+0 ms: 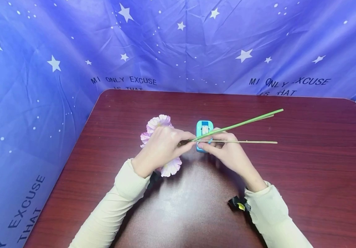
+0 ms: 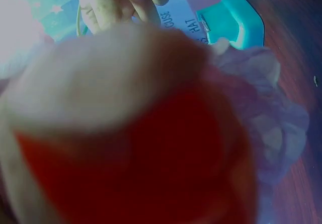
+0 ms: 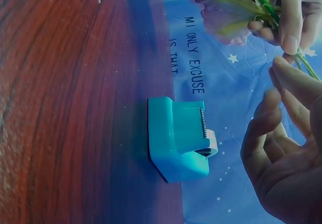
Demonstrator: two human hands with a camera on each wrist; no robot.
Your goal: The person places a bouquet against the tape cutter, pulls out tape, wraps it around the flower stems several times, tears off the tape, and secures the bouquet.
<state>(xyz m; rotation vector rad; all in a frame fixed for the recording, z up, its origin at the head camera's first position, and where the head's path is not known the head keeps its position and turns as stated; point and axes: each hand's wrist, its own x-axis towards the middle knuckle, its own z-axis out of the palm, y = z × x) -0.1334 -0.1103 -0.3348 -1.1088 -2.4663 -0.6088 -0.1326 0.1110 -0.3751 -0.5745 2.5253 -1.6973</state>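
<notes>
My left hand (image 1: 164,144) grips a bunch of pink-and-white flowers (image 1: 170,167) just below the blooms, pinching the stems between thumb and fingers. Green stems (image 1: 252,120) and a thin tan stem (image 1: 255,142) stick out to the right, spreading apart. Around them, my right hand (image 1: 232,153) is close beside the left fingertips. In the right wrist view its fingers (image 3: 289,83) are loosely bent, thumb apart, with fingertips right at the stems. A turquoise tape dispenser (image 3: 183,133) with a roll of tape stands just beyond the hands. Blurred red and skin tones cover much of the left wrist view.
The dark red wooden table (image 1: 314,165) carries the dispenser. A blue cloth with white stars (image 1: 185,44) hangs behind and at the left. Black straps with a yellow spot (image 1: 239,204) show by the right cuff.
</notes>
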